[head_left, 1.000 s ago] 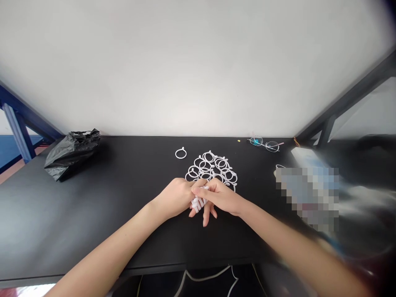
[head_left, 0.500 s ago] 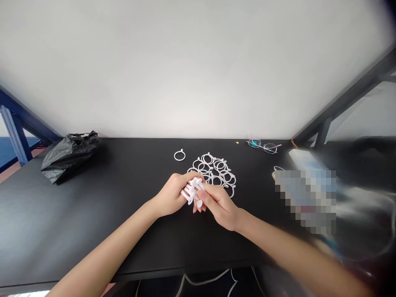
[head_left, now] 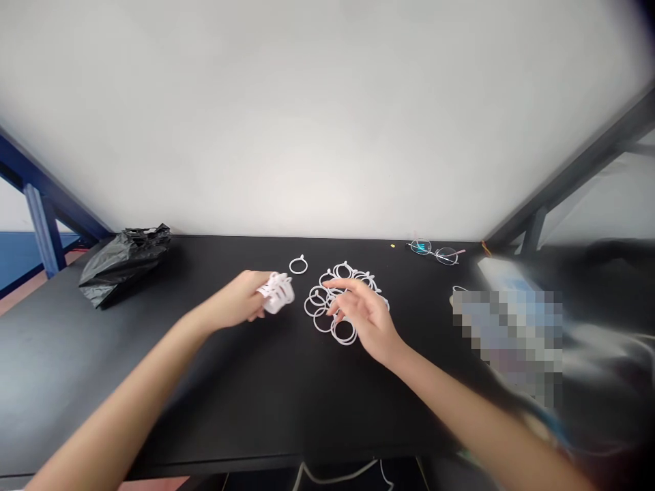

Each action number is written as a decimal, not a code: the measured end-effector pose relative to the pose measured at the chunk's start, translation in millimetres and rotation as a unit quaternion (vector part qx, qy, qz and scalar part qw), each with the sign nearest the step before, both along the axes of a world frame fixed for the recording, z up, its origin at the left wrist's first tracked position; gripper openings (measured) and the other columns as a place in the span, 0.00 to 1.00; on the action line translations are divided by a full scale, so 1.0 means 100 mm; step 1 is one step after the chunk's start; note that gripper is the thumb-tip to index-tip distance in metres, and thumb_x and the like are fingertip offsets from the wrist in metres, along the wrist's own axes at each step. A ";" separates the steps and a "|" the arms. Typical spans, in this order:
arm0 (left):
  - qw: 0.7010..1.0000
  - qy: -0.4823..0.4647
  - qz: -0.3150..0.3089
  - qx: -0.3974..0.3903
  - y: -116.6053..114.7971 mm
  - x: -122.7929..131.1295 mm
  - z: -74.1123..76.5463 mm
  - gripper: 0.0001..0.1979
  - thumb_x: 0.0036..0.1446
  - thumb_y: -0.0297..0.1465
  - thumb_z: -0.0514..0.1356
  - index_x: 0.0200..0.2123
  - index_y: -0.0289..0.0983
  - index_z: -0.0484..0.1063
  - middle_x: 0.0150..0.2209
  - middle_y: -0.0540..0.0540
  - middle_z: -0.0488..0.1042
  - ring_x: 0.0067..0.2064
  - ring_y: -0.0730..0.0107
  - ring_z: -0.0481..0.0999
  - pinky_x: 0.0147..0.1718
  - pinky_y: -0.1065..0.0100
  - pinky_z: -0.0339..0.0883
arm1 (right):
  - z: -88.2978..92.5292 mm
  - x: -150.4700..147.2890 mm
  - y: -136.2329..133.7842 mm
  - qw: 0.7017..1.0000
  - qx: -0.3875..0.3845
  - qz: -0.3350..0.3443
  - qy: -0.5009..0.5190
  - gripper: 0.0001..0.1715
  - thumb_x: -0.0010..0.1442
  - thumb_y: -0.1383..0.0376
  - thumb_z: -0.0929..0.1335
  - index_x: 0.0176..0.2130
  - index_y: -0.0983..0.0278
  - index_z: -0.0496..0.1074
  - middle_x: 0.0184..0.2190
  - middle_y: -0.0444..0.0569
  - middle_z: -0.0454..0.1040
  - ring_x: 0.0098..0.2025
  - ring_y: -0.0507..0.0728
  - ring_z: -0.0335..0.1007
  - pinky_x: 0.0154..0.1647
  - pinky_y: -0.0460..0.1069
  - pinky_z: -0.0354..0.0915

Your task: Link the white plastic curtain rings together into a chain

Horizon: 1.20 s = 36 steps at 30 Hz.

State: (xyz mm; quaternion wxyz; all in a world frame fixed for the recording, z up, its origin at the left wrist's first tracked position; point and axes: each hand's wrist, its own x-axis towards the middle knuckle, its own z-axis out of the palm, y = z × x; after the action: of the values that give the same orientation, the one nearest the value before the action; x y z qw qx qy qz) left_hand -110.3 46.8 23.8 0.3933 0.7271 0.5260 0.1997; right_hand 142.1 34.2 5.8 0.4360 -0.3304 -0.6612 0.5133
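My left hand [head_left: 236, 300] is closed around a bunch of white plastic rings [head_left: 276, 292], slightly blurred and held just over the black tabletop. The rings look like curtain rings, each with a small knob. To the right, my right hand [head_left: 364, 315] hovers over a loose pile of the same rings [head_left: 322, 320]. Its fingers are apart and bent, and I see nothing held in them; the hand covers part of the pile. One single ring [head_left: 298, 265] lies apart, behind and between the hands.
A crumpled black plastic bag [head_left: 125, 262] sits at the left of the black table [head_left: 245, 402]. Eyeglasses [head_left: 434, 252] lie at the back right. Farther right are a white box [head_left: 504, 276] and a pixelated object [head_left: 506, 341]. A white wall stands behind.
My hands have come apart. The left moved left with the bunch of rings; the right let go of it and is now over the pile. More rings now show at the pile's near side.
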 end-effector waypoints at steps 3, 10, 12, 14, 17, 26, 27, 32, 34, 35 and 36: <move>0.992 0.113 0.033 -0.043 0.13 -0.38 0.08 0.04 0.46 0.30 0.53 0.25 0.38 0.67 0.24 0.50 0.71 0.22 0.70 0.72 0.18 0.73 0.62 | 0.01 0.04 0.11 0.995 -0.010 -0.088 0.046 0.13 0.64 0.56 0.66 0.42 0.62 0.71 0.44 0.51 0.75 0.30 0.51 0.71 0.28 0.47 0.70; 0.968 0.229 0.019 -0.100 0.36 -0.62 0.13 0.08 0.43 0.38 0.58 0.25 0.40 0.68 0.20 0.51 0.69 0.18 0.68 0.68 0.19 0.70 0.58 | 0.01 0.06 0.17 0.992 -0.010 -0.115 0.052 0.12 0.61 0.57 0.67 0.38 0.63 0.72 0.43 0.52 0.76 0.28 0.50 0.70 0.26 0.47 0.69; 0.968 0.230 0.036 -0.095 0.40 -0.61 0.14 0.13 0.42 0.41 0.60 0.30 0.41 0.71 0.20 0.51 0.69 0.18 0.68 0.68 0.19 0.70 0.59 | 0.00 0.07 0.18 0.992 -0.005 -0.118 0.049 0.12 0.61 0.57 0.67 0.38 0.63 0.72 0.42 0.51 0.76 0.27 0.49 0.69 0.26 0.47 0.68; 0.968 0.219 0.046 -0.115 0.42 -0.61 0.19 0.18 0.41 0.44 0.63 0.34 0.41 0.72 0.22 0.50 0.71 0.21 0.66 0.71 0.19 0.71 0.61 | -0.01 0.08 0.19 0.992 -0.004 -0.120 0.046 0.11 0.62 0.58 0.67 0.38 0.64 0.72 0.41 0.51 0.77 0.27 0.49 0.69 0.26 0.47 0.68; 0.966 0.214 0.060 -0.135 0.48 -0.68 0.29 0.26 0.37 0.46 0.66 0.40 0.40 0.73 0.25 0.47 0.74 0.25 0.62 0.74 0.21 0.70 0.64 | -0.01 0.09 0.21 0.991 -0.002 -0.128 0.043 0.11 0.62 0.58 0.67 0.38 0.64 0.72 0.40 0.50 0.77 0.26 0.49 0.69 0.26 0.47 0.68; 0.949 0.293 -0.022 0.111 0.68 -0.22 0.33 0.20 0.55 0.38 0.54 0.49 0.37 0.69 0.39 0.43 0.76 0.37 0.60 0.76 0.38 0.65 0.67 | -0.05 0.16 0.24 0.984 0.103 -0.094 -0.106 0.05 0.61 0.63 0.67 0.35 0.62 0.71 0.34 0.48 0.76 0.33 0.54 0.71 0.33 0.50 0.69; 0.939 0.303 -0.044 0.156 0.68 -0.09 0.26 0.19 0.55 0.35 0.53 0.49 0.36 0.70 0.43 0.41 0.74 0.40 0.59 0.75 0.41 0.64 0.67 | -0.06 0.17 0.24 0.976 0.143 -0.073 -0.150 0.04 0.60 0.65 0.67 0.35 0.62 0.72 0.34 0.48 0.76 0.35 0.55 0.72 0.37 0.51 0.70; 0.918 0.322 -0.083 0.218 0.75 0.31 -0.06 0.19 0.56 0.30 0.53 0.51 0.34 0.69 0.50 0.37 0.67 0.46 0.57 0.74 0.43 0.63 0.68 | -0.11 0.18 0.24 0.930 0.265 0.030 -0.252 0.11 0.59 0.70 0.67 0.43 0.63 0.73 0.43 0.51 0.76 0.47 0.59 0.69 0.51 0.58 0.67; 0.922 0.314 -0.080 0.211 0.78 0.35 -0.14 0.14 0.58 0.30 0.53 0.46 0.34 0.71 0.47 0.39 0.68 0.42 0.60 0.75 0.41 0.64 0.69 | -0.12 0.17 0.23 0.922 0.271 0.043 -0.272 0.12 0.61 0.68 0.67 0.46 0.63 0.72 0.44 0.52 0.76 0.49 0.61 0.69 0.53 0.60 0.66; 0.925 0.309 -0.077 0.208 0.79 0.36 -0.18 0.13 0.59 0.31 0.52 0.43 0.34 0.72 0.45 0.39 0.68 0.41 0.61 0.75 0.40 0.65 0.69 | -0.13 0.16 0.22 0.919 0.272 0.049 -0.281 0.12 0.61 0.66 0.68 0.46 0.63 0.72 0.45 0.52 0.76 0.49 0.61 0.68 0.53 0.60 0.66; 0.928 0.302 -0.072 0.207 0.79 0.36 -0.20 0.12 0.60 0.30 0.50 0.41 0.34 0.72 0.43 0.39 0.69 0.39 0.61 0.75 0.40 0.65 0.69 | -0.14 0.15 0.21 0.916 0.274 0.057 -0.288 0.13 0.60 0.65 0.69 0.46 0.63 0.72 0.45 0.52 0.76 0.49 0.61 0.68 0.54 0.60 0.65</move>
State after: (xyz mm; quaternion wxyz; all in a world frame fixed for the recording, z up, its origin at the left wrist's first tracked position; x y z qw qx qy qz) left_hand -74.1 126.2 3.7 0.0703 0.8543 0.5129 0.0458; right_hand 157.0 55.7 -8.1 0.2699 -0.2936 -0.8905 0.2189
